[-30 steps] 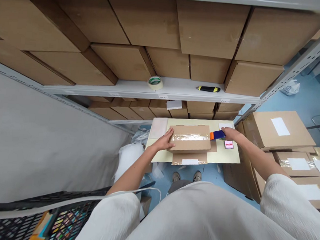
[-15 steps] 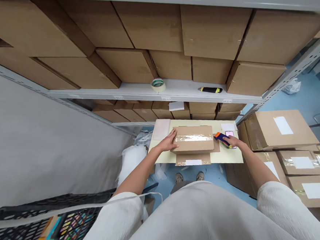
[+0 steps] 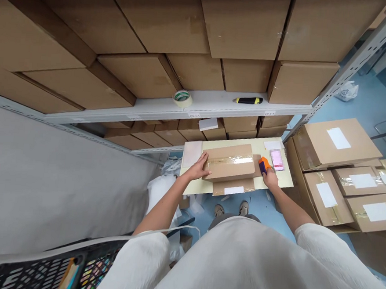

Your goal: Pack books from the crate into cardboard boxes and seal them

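A closed cardboard box lies on the pale yellow board, with shiny clear tape along its top seam. My left hand rests against the box's left end, its fingers and thumb spread apart over the edge. My right hand is wrapped round an orange and dark purple tape dispenser, just off the box's right end. Its roll is mostly hidden by my fingers. Under the box, flat cardboard with a white label sticks out at the front and right. A phone with a blurred pink screen lies beyond my right hand.
A metal shelf packed with cartons stands ahead, carrying a tape roll and a yellow-black utility knife. Labelled cartons are stacked at the right. A black plastic crate and white wrapping are at the left.
My right hand has come closer to the box's right end and turned the tape dispenser, so more orange shows. My left hand stays on the box. The view has shifted slightly.
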### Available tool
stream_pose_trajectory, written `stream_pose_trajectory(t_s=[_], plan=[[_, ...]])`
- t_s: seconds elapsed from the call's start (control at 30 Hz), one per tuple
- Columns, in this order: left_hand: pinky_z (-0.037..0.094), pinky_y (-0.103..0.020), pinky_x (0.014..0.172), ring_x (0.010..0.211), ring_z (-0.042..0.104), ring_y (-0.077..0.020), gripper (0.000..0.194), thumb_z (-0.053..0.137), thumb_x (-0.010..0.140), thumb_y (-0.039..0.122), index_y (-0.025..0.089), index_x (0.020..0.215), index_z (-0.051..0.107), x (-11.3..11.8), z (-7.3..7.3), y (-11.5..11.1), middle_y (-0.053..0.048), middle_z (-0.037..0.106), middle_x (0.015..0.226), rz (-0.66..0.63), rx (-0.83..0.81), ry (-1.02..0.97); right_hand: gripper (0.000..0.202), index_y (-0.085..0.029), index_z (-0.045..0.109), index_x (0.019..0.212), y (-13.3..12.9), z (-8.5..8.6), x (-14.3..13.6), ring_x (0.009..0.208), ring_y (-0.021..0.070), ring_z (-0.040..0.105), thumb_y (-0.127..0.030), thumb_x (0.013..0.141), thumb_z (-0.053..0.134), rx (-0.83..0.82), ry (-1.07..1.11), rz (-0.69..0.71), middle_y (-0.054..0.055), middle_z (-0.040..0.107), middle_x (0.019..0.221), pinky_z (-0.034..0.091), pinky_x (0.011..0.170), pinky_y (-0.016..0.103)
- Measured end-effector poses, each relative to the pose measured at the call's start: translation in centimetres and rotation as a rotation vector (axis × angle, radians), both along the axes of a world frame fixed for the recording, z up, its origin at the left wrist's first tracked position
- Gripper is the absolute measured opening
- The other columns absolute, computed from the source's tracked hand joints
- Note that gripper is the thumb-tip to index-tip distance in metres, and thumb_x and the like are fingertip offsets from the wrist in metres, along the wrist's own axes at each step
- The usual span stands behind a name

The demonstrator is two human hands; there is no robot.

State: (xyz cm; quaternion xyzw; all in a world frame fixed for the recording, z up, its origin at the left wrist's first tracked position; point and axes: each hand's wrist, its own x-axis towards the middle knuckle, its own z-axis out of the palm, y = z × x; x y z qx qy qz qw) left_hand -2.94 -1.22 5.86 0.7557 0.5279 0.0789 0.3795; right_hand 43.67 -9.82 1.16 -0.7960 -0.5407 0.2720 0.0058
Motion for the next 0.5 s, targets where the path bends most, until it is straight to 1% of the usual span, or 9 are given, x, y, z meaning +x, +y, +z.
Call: stream_pose_trajectory(t_s=[0.1, 0.17, 0.27, 0.33, 0.4, 0.43, 0.47, 0.5], plan=[[0.016, -0.046, 0.140, 0.173, 0.007, -0.0377, 0.126, 0.082, 0.081, 0.060, 0.011, 0.178, 0.020, 0.5, 0.0, -0.1, -0.020, 0.006, 0.187, 0.004, -0.009, -0.016, 0.041, -0.011, 0.059, 0.139, 0.2, 0.0, -0.9, 0.117, 0.0332, 0.068, -0.037, 0.111, 0.045, -0.065, 0.007, -0.024, 0.024, 0.064, 0.133, 0.054, 0.095, 0.043], [0.015, -0.045, 0.140, 0.174, 0.007, -0.0376, 0.125, 0.082, 0.081, 0.058, 0.010, 0.178, 0.020, 0.9, 0.0, -0.3, -0.021, 0.006, 0.187, 0.014, -0.010, -0.037, 0.041, -0.011, 0.062, 0.138, 0.1, 0.4, -1.1, 0.122, 0.0350, 0.065, -0.036, 0.111, 0.043, -0.074, -0.010, -0.018, 0.024, 0.065, 0.134, 0.052, 0.102, 0.047], [0.017, -0.047, 0.140, 0.173, 0.008, -0.0382, 0.122, 0.083, 0.080, 0.056, 0.013, 0.178, 0.023, 1.2, 0.1, -0.7, -0.020, 0.009, 0.187, 0.036, -0.001, -0.083, 0.040, -0.011, 0.066, 0.136, 0.2, 1.8, -1.1, 0.132, 0.0380, 0.061, -0.029, 0.106, 0.045, 0.014, -0.074, 0.001, 0.025, 0.065, 0.139, 0.046, 0.111, 0.052], [0.019, -0.049, 0.140, 0.173, 0.009, -0.0393, 0.122, 0.086, 0.078, 0.054, 0.016, 0.177, 0.026, 1.4, 0.2, -1.1, -0.019, 0.008, 0.187, 0.065, 0.007, -0.119, 0.043, -0.012, 0.068, 0.136, 0.9, 3.1, -1.3, 0.132, 0.0370, 0.061, -0.030, 0.106, 0.043, 0.122, -0.033, 0.022, 0.024, 0.066, 0.140, 0.047, 0.112, 0.050], [0.021, -0.051, 0.139, 0.173, 0.008, -0.0406, 0.125, 0.089, 0.074, 0.052, 0.018, 0.177, 0.027, 1.7, 0.2, -1.4, -0.019, 0.003, 0.187, 0.135, 0.015, -0.161, 0.048, -0.016, 0.069, 0.138, 2.3, 4.6, -1.9, 0.129, 0.0338, 0.064, -0.039, 0.109, 0.039, 0.215, 0.109, 0.038, 0.021, 0.069, 0.140, 0.049, 0.109, 0.045], [0.022, -0.052, 0.138, 0.173, 0.008, -0.0410, 0.128, 0.092, 0.073, 0.051, 0.019, 0.177, 0.025, 1.9, 0.3, -1.5, -0.019, 0.002, 0.187, 0.190, 0.016, -0.189, 0.051, -0.019, 0.069, 0.139, 3.2, 5.3, -2.5, 0.128, 0.0323, 0.065, -0.045, 0.109, 0.037, 0.241, 0.195, 0.039, 0.018, 0.070, 0.140, 0.050, 0.109, 0.043], [0.023, -0.052, 0.138, 0.173, 0.010, -0.0410, 0.131, 0.093, 0.071, 0.050, 0.020, 0.178, 0.023, 2.2, 0.3, -1.6, -0.019, 0.003, 0.187, 0.257, 0.008, -0.221, 0.055, -0.021, 0.070, 0.138, 4.0, 5.9, -3.1, 0.127, 0.0317, 0.066, -0.052, 0.110, 0.036, 0.260, 0.275, 0.037, 0.016, 0.072, 0.140, 0.051, 0.109, 0.042], [0.025, -0.052, 0.137, 0.172, 0.014, -0.0408, 0.133, 0.094, 0.071, 0.051, 0.021, 0.178, 0.021, 2.6, 0.4, -1.7, -0.020, 0.008, 0.187, 0.329, -0.011, -0.260, 0.058, -0.022, 0.071, 0.136, 4.9, 6.5, -3.7, 0.125, 0.0317, 0.067, -0.058, 0.109, 0.035, 0.267, 0.343, 0.035, 0.015, 0.074, 0.138, 0.051, 0.109, 0.042]])
